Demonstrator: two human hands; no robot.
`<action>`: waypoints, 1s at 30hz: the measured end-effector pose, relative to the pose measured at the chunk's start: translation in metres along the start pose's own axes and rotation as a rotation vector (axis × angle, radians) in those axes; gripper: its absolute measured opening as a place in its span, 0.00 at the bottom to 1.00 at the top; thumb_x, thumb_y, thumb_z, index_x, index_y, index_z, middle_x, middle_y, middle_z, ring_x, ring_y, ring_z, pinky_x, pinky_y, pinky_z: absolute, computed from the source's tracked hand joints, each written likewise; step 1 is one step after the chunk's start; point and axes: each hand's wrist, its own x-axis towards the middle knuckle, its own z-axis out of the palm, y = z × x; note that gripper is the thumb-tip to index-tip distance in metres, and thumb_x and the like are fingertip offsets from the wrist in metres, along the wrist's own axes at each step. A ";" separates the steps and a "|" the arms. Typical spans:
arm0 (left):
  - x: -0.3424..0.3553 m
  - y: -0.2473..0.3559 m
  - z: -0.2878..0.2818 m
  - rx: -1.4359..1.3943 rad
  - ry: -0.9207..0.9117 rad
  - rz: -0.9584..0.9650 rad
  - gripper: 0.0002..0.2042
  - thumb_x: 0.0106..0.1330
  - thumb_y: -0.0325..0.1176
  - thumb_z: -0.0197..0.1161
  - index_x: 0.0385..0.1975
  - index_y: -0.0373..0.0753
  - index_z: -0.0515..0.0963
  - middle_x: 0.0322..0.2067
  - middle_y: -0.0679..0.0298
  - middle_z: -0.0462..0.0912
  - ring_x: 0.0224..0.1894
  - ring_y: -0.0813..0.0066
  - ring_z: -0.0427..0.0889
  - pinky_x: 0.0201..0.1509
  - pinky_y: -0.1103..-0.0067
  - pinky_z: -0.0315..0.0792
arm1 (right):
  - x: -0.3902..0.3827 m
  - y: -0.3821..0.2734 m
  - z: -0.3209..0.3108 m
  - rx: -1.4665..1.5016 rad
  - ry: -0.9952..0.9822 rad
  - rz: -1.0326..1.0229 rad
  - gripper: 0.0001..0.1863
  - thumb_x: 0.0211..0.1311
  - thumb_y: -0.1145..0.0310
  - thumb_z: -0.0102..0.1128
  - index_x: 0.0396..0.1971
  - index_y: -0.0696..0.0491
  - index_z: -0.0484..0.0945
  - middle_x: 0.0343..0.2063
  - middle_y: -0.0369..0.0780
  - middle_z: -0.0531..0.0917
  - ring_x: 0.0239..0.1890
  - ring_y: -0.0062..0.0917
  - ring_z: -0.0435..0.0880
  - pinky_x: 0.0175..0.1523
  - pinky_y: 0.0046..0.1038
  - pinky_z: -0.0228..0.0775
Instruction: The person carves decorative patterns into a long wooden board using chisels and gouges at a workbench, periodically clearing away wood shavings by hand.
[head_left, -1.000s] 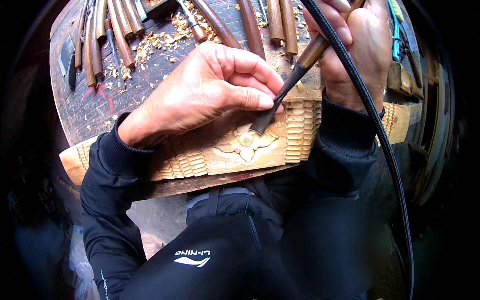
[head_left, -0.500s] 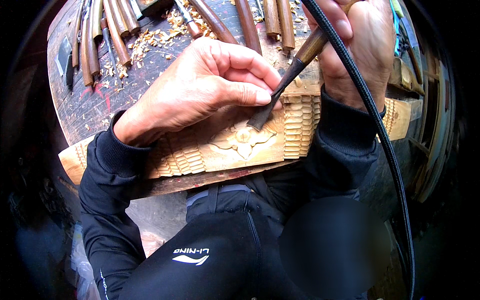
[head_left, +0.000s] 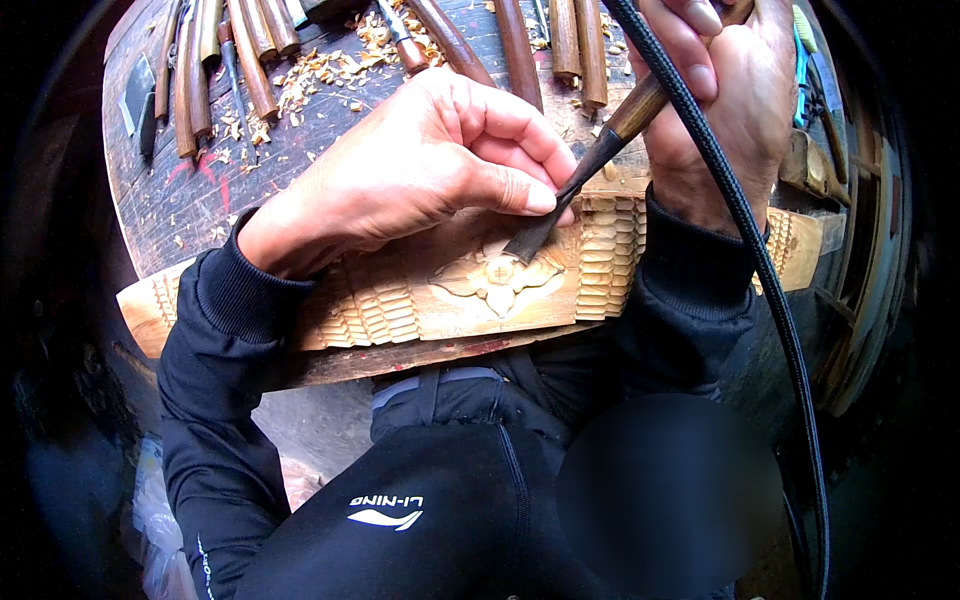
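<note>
A pale wooden board (head_left: pixel 450 310) lies along the near edge of the bench, carved with a flower (head_left: pixel 499 281) and scalloped bands on either side. My right hand (head_left: pixel 715 90) is wrapped round the wooden handle of a carving chisel (head_left: pixel 600 155), which slants down to the left. The thumb and fingers of my left hand (head_left: pixel 430 165) pinch the chisel's dark metal shank just above the blade. Its broad tip touches the board at the upper right of the flower's round centre. A black cord hides part of my right hand.
Several wooden-handled carving tools (head_left: pixel 255 70) lie across the far side of the dark round bench (head_left: pixel 190 225), with wood shavings (head_left: pixel 345 70) among them. A braided black cord (head_left: pixel 730 190) hangs down the right side. A wooden mallet-like block (head_left: pixel 808 165) lies at the right.
The chisel tip and both hands have shifted slightly to the right, along the flower's upper edge. The grip of both hands is the same. The view has moved a little.
</note>
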 end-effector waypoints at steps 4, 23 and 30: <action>-0.001 0.002 -0.002 0.028 0.011 -0.027 0.11 0.72 0.21 0.71 0.52 0.28 0.87 0.44 0.55 0.94 0.47 0.74 0.93 0.58 0.78 0.84 | 0.000 0.006 -0.001 -0.002 -0.034 -0.009 0.23 0.91 0.43 0.39 0.39 0.46 0.67 0.17 0.27 0.61 0.09 0.13 0.54 0.14 0.20 0.45; -0.006 -0.003 -0.014 -0.180 0.227 0.158 0.18 0.87 0.41 0.59 0.61 0.32 0.82 0.51 0.53 0.91 0.50 0.69 0.93 0.56 0.76 0.89 | 0.061 -0.022 0.008 0.105 -0.349 0.141 0.18 0.92 0.55 0.41 0.40 0.50 0.70 0.24 0.32 0.71 0.13 0.13 0.63 0.18 0.17 0.54; -0.005 0.007 -0.008 -0.115 0.309 0.121 0.20 0.88 0.47 0.57 0.61 0.34 0.80 0.46 0.57 0.91 0.44 0.71 0.93 0.51 0.77 0.89 | 0.054 0.027 0.022 -0.221 -0.414 0.254 0.15 0.90 0.58 0.45 0.44 0.53 0.73 0.27 0.34 0.74 0.18 0.13 0.67 0.21 0.15 0.59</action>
